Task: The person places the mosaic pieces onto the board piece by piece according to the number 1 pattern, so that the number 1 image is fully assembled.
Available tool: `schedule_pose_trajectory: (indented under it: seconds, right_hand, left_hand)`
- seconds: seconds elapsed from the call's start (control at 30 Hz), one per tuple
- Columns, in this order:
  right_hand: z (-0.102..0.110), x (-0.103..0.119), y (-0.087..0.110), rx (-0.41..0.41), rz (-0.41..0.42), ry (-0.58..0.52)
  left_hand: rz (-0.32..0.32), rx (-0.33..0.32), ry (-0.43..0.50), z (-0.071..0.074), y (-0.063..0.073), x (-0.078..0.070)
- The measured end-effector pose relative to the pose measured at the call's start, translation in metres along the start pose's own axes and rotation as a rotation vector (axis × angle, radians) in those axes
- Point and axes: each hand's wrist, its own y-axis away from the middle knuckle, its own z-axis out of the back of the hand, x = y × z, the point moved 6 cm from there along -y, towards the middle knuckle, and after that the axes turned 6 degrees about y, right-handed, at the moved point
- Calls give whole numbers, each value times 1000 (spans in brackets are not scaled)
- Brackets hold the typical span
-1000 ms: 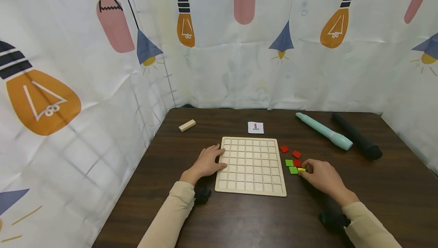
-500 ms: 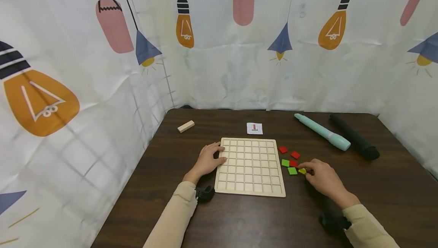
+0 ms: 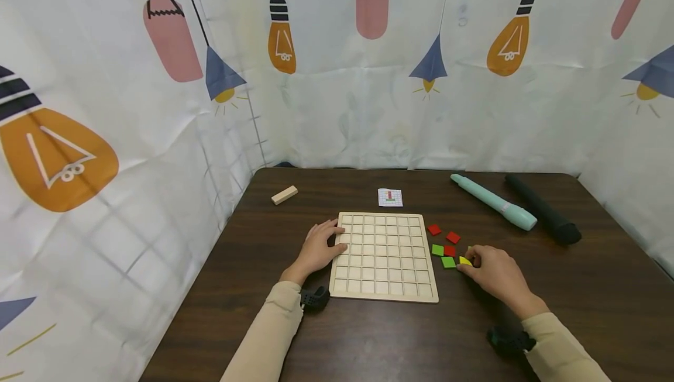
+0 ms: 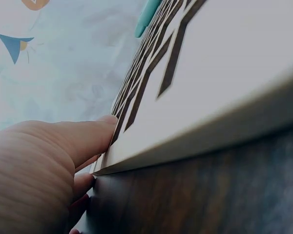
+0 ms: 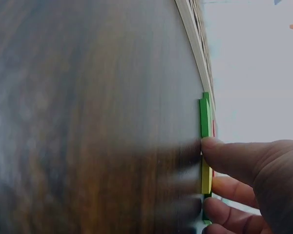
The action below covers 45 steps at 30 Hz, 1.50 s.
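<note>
A pale wooden grid board [image 3: 383, 256] lies flat on the table with its squares bare. My left hand [image 3: 315, 253] rests at its left edge, thumb on the rim and the other fingers along the side, as the left wrist view also shows. Right of the board, my right hand [image 3: 497, 271] pinches a yellow tile [image 3: 466, 261] between thumb and index finger, low at the table surface. Nearby lie green tiles [image 3: 448, 262] and red tiles [image 3: 449, 251]. Another green piece is mostly hidden behind the right hand's fingers. In the right wrist view the yellow tile [image 5: 206, 178] stands by the thumb tip.
Behind the board is a small printed pattern card [image 3: 390, 198]. A wooden block [image 3: 284, 195] lies at the back left. At the back right lie a mint-green tapered cylinder [image 3: 495, 200] and a black one [image 3: 544, 209]. Patterned curtains surround the dark table [image 3: 389, 335].
The yellow tile has shifted slightly right, away from the green tile beside it, with my right fingers on it. My left hand keeps its place on the board. The head view has drifted slightly.
</note>
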Motion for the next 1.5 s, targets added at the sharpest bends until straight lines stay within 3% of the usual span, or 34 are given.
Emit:
schedule_pose_trajectory:
  seconds: [0.57,1.0,1.5]
  right_hand:
    - [9,7,-7,-68,40,-48]
    - [-1,54,-51,-109,150,-143]
    - [-26,103,-90,-37,281,-191]
  left_hand:
    - [5,-22,-16,-3,1,1]
    - [-6,-27,-13,-2,2,-1]
    - [7,-18,-13,0,3,-2]
